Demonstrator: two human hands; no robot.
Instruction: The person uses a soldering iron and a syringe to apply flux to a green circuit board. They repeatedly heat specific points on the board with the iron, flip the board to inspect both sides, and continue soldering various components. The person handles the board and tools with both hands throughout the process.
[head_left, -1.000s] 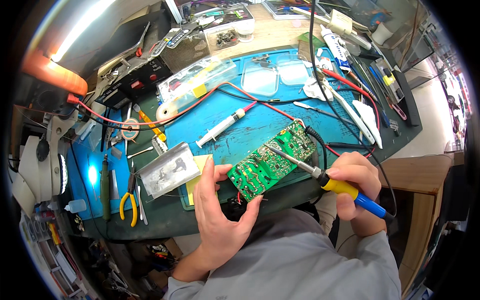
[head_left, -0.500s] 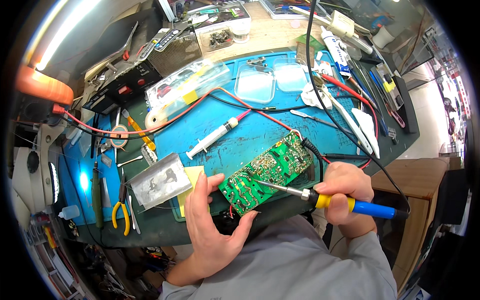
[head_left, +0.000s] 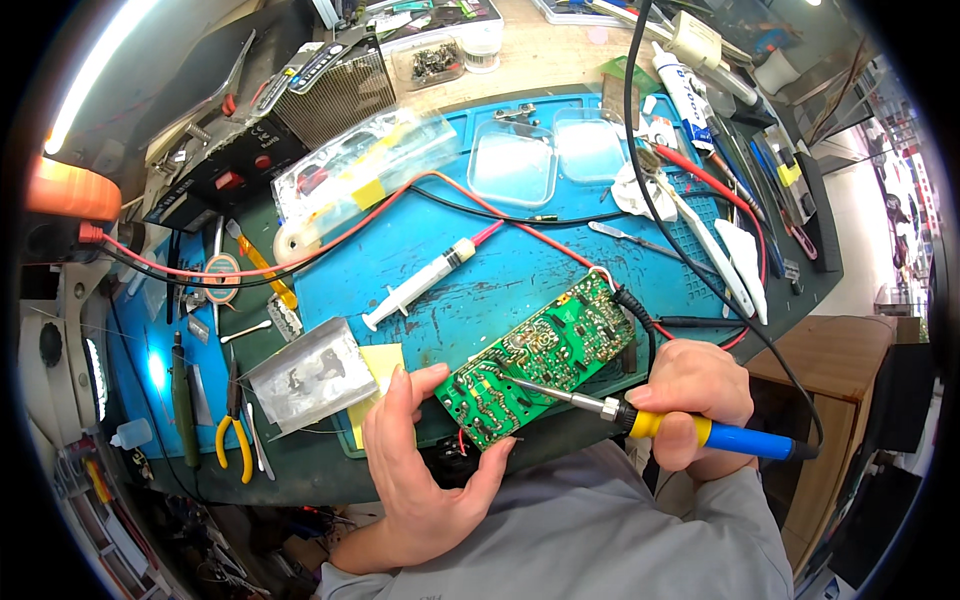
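Observation:
A green circuit board [head_left: 575, 345] lies at a slant near the mat's front edge, its solder joints facing up. My left hand [head_left: 420, 480] grips its left end, thumb against the near edge and forefinger at the far corner. In my right hand [head_left: 697, 385] is a soldering iron [head_left: 726, 437] with a blue and yellow handle. Its metal tip meets the left half of the board; whether it touches a joint is too small to tell. A black cable leaves the board's right end, and a red wire shows beneath the left end.
Beyond the board lies a syringe [head_left: 420, 285] with a pink tip. A metal tray [head_left: 312, 378] and yellow-handled pliers [head_left: 234, 440] are at the left. Red and black leads cross the blue mat [head_left: 560, 245]. Tweezers, a tube [head_left: 682, 95] and clear boxes [head_left: 512, 165] stand farther off.
The view has shifted slightly, so the scene sits a little differently in the picture. Both hands keep their hold, and the iron's tip stays at about the same part of the board.

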